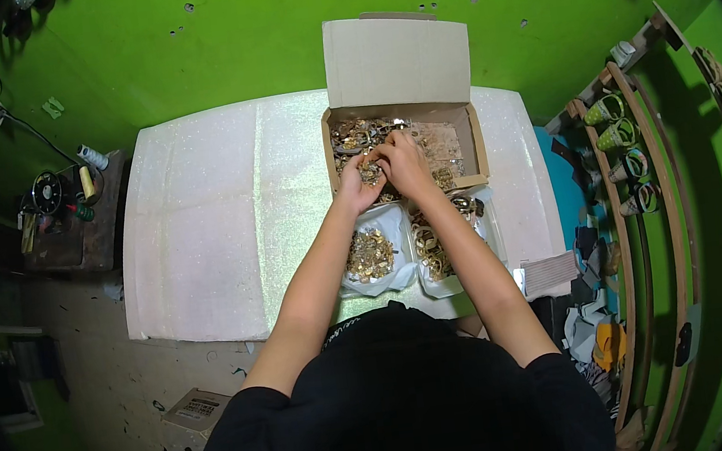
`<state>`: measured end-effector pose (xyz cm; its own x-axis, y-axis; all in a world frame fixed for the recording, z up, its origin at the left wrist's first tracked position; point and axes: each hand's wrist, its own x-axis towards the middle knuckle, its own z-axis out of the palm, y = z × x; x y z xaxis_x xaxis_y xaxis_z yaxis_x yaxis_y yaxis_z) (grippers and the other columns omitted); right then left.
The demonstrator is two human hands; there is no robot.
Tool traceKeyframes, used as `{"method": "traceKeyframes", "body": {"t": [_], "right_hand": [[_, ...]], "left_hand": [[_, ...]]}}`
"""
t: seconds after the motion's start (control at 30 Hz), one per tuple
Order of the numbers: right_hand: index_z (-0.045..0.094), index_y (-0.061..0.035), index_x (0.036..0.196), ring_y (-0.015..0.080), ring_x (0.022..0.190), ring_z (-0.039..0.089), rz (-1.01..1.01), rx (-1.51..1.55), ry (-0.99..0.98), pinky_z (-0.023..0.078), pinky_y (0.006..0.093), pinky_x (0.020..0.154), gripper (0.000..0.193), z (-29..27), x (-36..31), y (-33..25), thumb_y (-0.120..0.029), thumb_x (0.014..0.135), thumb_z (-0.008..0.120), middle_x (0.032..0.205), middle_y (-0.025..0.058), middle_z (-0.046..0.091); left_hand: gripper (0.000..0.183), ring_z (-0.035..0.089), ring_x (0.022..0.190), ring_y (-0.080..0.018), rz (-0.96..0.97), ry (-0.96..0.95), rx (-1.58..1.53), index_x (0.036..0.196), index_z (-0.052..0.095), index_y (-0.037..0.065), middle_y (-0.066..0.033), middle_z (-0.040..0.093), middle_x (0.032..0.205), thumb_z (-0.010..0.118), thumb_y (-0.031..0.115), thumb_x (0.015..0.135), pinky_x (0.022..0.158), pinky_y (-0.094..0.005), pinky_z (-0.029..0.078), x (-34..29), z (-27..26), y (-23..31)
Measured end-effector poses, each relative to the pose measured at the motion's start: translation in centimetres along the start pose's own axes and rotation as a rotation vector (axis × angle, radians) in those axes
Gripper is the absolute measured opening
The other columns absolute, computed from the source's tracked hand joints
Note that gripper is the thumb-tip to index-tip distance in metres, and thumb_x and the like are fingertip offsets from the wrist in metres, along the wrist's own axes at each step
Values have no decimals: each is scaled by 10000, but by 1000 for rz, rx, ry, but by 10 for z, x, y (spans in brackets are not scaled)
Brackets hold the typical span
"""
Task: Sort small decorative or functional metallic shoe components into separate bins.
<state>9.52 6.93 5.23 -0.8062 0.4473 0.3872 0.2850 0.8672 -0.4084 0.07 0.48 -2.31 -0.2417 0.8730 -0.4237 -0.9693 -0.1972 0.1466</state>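
Both my hands are together over the left part of an open cardboard box (479, 145), which holds a jumble of small gold and silver metal pieces (351, 136), some looking like buckles. My left hand (360, 185) is turned partly palm up with its fingers curled. Against it, the bent fingers of my right hand (406, 167) meet the left fingertips. What lies between the fingers is too small to name. Nearer me, a white-lined tray (404, 261) holds small gold pieces (370, 255). Beside it, under my right forearm, a second tray (494, 233) contains larger gold, buckle-like pieces (428, 249).
A pale shiny cloth covers the table (200, 217) against a green wall. At left stands a sewing machine (47, 192) with thread spools (91, 156). Sandals (618, 136) hang on a wooden rack (619, 258) at right, above scraps (588, 329). Flattened cardboard (197, 410) lies on the floor.
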Motion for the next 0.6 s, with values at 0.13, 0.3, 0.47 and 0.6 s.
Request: {"method": "traceKeyframes", "body": {"t": [0.13,0.3,0.47,0.6], "right_hand": [[601,-71,781,267,833,467,-11,6,23,406,370,723,130,-2,0,2,-77,652,604,812,96,482],[562,10,768,262,736,521,35,170,108,429,341,681,138,-6,1,8,-69,660,597,769,116,536],[555,15,745,110,590,512,337,539,35,426,248,561,118,-8,-8,11,-63,679,614,661,51,567],[562,14,729,36,574,474,402,756,-78,409,196,534,113,-12,-21,13,-34,667,645,650,4,552]], "left_hand": [[259,569,739,-185,30,-22,25,899,493,27,-99,553,836,335,228,857,643,-302,503,-1,1,1],[271,538,790,-186,26,-15,37,969,477,28,-111,531,861,341,234,856,704,-303,482,-2,3,1],[341,538,857,-194,-18,-187,-13,1042,472,11,-143,528,993,283,234,868,696,-273,485,-7,8,0],[364,495,1017,-228,-6,-266,16,1039,468,-12,-161,481,1124,245,219,867,743,-273,492,-11,12,2]]}}
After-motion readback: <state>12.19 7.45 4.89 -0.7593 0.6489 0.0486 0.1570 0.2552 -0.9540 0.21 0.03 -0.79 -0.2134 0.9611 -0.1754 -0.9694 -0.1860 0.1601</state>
